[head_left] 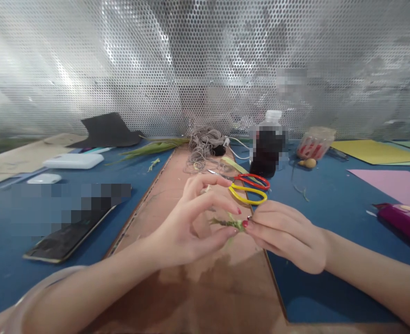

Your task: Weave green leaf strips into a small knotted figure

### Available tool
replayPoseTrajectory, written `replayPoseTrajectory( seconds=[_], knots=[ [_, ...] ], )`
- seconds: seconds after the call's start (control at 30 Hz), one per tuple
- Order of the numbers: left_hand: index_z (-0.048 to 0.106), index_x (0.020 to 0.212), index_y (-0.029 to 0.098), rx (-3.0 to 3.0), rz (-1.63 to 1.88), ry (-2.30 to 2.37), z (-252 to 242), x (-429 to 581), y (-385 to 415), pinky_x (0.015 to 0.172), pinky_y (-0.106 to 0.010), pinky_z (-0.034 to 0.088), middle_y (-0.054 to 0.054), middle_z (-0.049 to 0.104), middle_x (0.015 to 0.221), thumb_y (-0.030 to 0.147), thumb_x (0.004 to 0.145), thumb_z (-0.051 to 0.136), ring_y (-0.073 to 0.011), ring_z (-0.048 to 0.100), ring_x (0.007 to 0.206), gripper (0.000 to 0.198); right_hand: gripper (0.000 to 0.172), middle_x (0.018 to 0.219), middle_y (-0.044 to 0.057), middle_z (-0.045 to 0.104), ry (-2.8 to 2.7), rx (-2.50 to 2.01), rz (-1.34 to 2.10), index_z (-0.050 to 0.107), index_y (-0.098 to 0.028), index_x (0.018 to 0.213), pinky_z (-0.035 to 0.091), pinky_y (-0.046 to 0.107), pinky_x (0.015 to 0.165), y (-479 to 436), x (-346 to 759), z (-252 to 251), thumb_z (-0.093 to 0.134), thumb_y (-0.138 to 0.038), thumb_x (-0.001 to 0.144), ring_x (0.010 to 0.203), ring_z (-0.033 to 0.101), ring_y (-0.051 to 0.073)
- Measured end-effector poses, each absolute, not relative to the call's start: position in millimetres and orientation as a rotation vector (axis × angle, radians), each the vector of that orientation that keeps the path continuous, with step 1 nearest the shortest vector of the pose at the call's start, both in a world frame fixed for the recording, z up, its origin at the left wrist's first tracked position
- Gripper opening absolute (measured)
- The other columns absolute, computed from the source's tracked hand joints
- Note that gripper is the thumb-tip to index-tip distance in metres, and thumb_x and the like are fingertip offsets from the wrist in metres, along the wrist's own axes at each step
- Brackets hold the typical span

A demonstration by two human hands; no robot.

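A small green piece of knotted or woven leaf strips [231, 223] is held up over the brown board, its loose ends pointing left. My right hand [288, 232] pinches its right end between thumb and fingertips. From the left, my left hand [194, 218] curves around it with fingers apart. The left thumb tip lies against the lower side of the piece, and a fingertip hovers just above. Right behind the hands lie scissors [248, 202] with one red and one yellow handle loop, blades pointing left.
A tangled grey cord bundle [207, 141], a dark-filled bottle [264, 155] and a clear plastic jar [315, 143] stand at the back. On the left are a phone [76, 232], white case [74, 161] and green leaves [154, 147]. Pink paper [393, 185] and a purple pouch [401, 222] lie right.
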State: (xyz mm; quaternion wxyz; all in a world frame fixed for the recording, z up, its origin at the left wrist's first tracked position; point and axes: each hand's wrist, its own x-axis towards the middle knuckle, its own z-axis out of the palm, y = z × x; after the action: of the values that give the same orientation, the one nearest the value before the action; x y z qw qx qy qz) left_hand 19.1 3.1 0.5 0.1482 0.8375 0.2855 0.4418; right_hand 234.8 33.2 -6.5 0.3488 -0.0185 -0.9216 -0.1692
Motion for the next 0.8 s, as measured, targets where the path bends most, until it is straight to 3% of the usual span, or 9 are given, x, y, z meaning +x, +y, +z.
replayPoseTrajectory(
  seconds=[0.27,0.47,0.57,0.8],
  knots=[
    [0.056,0.09,0.02,2.357,1.175,0.806,4.3,20.4,0.8,0.101,-0.038,0.025,-0.006,0.05,0.113,0.022,0.072,0.064,-0.022,0.038,0.115,0.02,0.02,0.084,0.009,0.061,-2.405,-0.035,-0.409,0.054,-0.005,0.101,0.052,0.032,0.072,34.9,233.9,-5.1,0.048,-0.008,0.082,0.084,0.055,0.018],
    [0.047,0.104,0.02,1.422,0.926,0.813,4.1,25.2,0.8,0.08,-0.033,0.039,-0.003,0.058,0.091,0.031,0.083,0.048,-0.0171,0.053,0.087,0.024,0.019,0.082,0.009,0.062,-2.417,-0.038,-0.414,0.055,-0.007,0.1,0.052,0.03,0.071,34.8,232.1,-3.8,0.047,-0.009,0.083,0.082,0.056,0.017],
    [0.054,0.097,0.019,1.192,0.884,0.775,2.1,26.0,3.0,0.077,-0.03,0.038,-0.001,0.059,0.084,0.032,0.081,0.052,-0.0158,0.053,0.082,0.021,0.019,0.083,0.009,0.062,-2.431,-0.057,-0.424,0.054,-0.007,0.101,0.051,0.03,0.074,34.6,231.8,-4.8,0.045,-0.01,0.084,0.083,0.057,0.017],
    [0.065,0.081,0.019,1.237,0.741,0.653,1.4,24.6,6.2,0.07,-0.019,0.037,0.005,0.061,0.073,0.017,0.074,0.063,-0.0082,0.054,0.074,0.007,0.016,0.085,0.009,0.062,-2.448,-0.057,-0.394,0.055,-0.008,0.097,0.05,0.03,0.075,33.8,231.6,-6.3,0.045,-0.011,0.085,0.084,0.055,0.017]
  ],
)
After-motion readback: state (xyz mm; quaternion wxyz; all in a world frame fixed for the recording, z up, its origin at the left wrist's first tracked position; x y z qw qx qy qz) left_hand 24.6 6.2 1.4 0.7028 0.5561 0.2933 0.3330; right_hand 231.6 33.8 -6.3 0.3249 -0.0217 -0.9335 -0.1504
